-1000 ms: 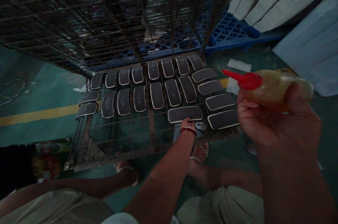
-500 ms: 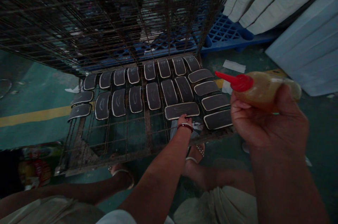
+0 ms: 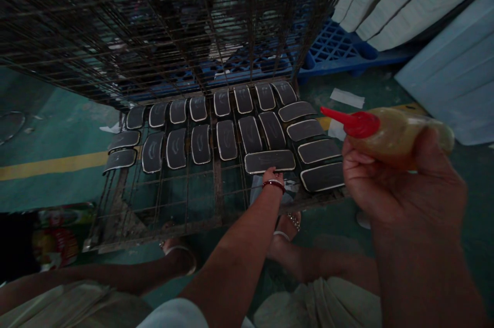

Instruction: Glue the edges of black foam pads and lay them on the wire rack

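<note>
Head view: L fingers (image 3: 272, 172) touch dark pad (image 3: 270, 161); R hand (image 3: 389, 184) grips glue bottle (image 3: 389, 132).

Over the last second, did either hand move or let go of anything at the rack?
Hardly anything changed. The left hand stays with its fingertips on the near edge of the dark pad lying crosswise on the wire shelf. The right hand keeps its grip on the red-tipped glue bottle, nozzle pointing left, raised over the shelf's right end. The apparent shifts come from the camera swaying. The rows of pads sit as before.
</note>
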A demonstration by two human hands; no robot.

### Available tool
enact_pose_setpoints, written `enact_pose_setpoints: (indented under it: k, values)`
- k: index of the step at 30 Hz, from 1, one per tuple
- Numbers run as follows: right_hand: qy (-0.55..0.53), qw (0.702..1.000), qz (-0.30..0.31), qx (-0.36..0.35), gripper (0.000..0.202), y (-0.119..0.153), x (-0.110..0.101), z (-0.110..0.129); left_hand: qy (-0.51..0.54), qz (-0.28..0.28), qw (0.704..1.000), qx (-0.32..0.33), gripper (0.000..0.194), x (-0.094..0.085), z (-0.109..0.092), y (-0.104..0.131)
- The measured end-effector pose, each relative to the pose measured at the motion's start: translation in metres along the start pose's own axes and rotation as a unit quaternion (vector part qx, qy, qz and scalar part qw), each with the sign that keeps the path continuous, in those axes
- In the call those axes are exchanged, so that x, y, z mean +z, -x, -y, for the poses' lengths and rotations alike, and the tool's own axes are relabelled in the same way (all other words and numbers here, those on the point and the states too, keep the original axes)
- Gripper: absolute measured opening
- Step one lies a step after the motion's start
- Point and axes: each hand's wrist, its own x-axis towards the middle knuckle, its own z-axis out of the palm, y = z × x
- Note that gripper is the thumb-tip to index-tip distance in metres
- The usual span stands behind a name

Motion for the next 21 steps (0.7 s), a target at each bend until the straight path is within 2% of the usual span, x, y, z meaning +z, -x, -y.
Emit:
enact_pose_setpoints:
  k: [6, 11, 13, 16, 21]
  values:
    - [0.007, 1.000, 0.012, -0.003, 0.014, 0.000, -0.002, 0.000, 0.010, 0.005, 1.000, -0.001, 0.020, 0.005, -0.001, 0.002]
    - [0.001, 1.000, 0.012, 0.014, 0.016, -0.001, -0.001, 0.001, 0.016, 0.013, 1.000, -0.003, 0.022, 0.006, -0.002, 0.006]
    - [-0.006, 1.000, 0.009, 0.015, 0.016, -0.001, -0.001, 0.001, 0.017, 0.022, 1.000, -0.005, 0.020, 0.005, -0.003, 0.007]
    - [-0.011, 1.000, 0.002, 0.015, 0.018, -0.001, 0.000, 0.001, 0.017, 0.038, 0.999, -0.005, 0.005, 0.001, -0.004, 0.008]
    - [-0.019, 1.000, 0.001, 0.023, 0.017, 0.001, 0.001, 0.000, 0.010, 0.051, 0.999, 0.014, 0.019, -0.011, -0.004, 0.012]
